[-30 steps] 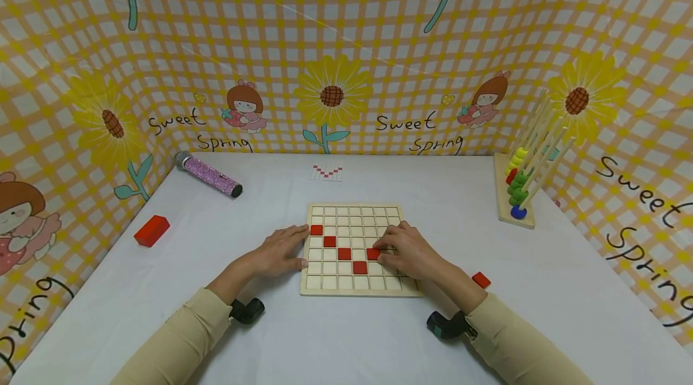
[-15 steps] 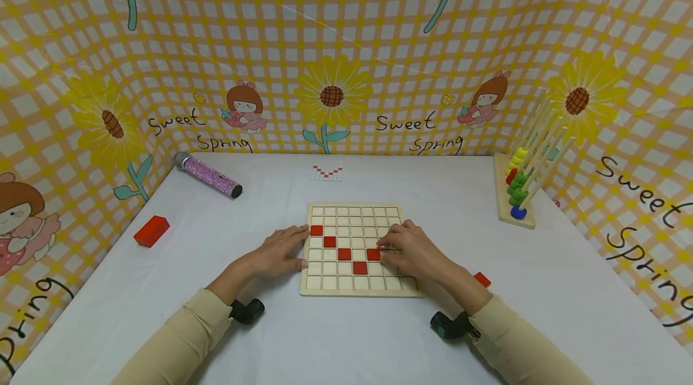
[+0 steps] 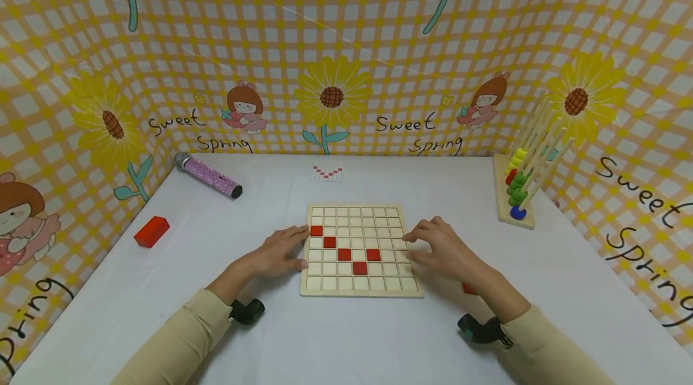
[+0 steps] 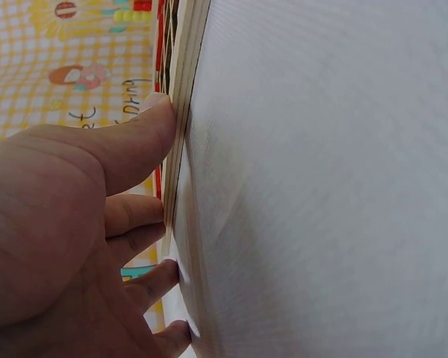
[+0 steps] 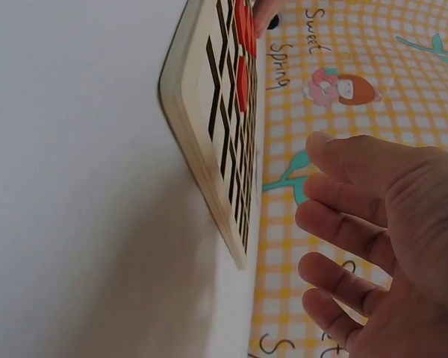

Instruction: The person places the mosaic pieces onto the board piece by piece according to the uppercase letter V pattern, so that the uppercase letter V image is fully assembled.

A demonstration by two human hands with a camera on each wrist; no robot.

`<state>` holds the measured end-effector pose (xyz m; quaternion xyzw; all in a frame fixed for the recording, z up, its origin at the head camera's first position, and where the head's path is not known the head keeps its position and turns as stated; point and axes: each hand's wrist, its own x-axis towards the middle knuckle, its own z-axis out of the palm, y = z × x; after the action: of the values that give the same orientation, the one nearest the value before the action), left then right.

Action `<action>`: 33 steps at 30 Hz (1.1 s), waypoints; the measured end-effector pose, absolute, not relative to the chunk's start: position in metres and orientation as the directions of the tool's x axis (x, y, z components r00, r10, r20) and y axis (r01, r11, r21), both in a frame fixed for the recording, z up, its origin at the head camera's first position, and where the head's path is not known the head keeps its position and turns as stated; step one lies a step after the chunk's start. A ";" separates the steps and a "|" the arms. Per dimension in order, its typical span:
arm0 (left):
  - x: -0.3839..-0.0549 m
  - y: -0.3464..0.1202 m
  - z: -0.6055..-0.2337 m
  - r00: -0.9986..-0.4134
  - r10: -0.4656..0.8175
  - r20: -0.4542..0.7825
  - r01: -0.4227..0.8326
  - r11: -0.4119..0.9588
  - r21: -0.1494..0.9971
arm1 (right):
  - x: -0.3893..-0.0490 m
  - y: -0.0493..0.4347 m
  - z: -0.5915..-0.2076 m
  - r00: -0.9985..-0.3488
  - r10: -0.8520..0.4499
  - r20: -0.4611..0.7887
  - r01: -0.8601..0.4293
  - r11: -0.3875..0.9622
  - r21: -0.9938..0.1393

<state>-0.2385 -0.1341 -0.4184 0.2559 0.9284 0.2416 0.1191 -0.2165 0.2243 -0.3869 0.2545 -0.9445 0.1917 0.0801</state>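
Observation:
A square wooden grid board (image 3: 361,290) lies mid-table, with several red square tiles (image 3: 360,268) set in its cells in a V-like slant. My left hand (image 3: 278,251) rests at the board's left edge; in the left wrist view the thumb and fingertips touch its side. Over the right edge of the board hovers my right hand (image 3: 446,249), fingers relaxed and holding nothing, as the right wrist view also shows. One loose red tile (image 3: 470,289) lies on the table, partly hidden under my right wrist.
Behind the board lies a small card (image 3: 326,172) with a red V pattern. A glittery microphone (image 3: 211,177) and a red block (image 3: 152,231) are at the left. A pegged bead stand (image 3: 514,192) stands at the right. Patterned cloth walls surround the white table.
My right hand has let go of the red tile in the grid and drawn back to the right, off most of the board. My left hand has stayed put.

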 end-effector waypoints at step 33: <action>-0.238 -0.134 -0.419 -0.837 0.539 -0.092 0.422 0.745 0.516 | -0.165 0.327 -0.390 -0.909 -0.394 0.139 -0.418 0.857 -0.303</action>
<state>-0.2384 -0.1344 -0.4186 0.2593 0.9265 0.2455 0.1186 -0.1651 0.3266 -0.3900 0.2107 -0.9628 0.1652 0.0359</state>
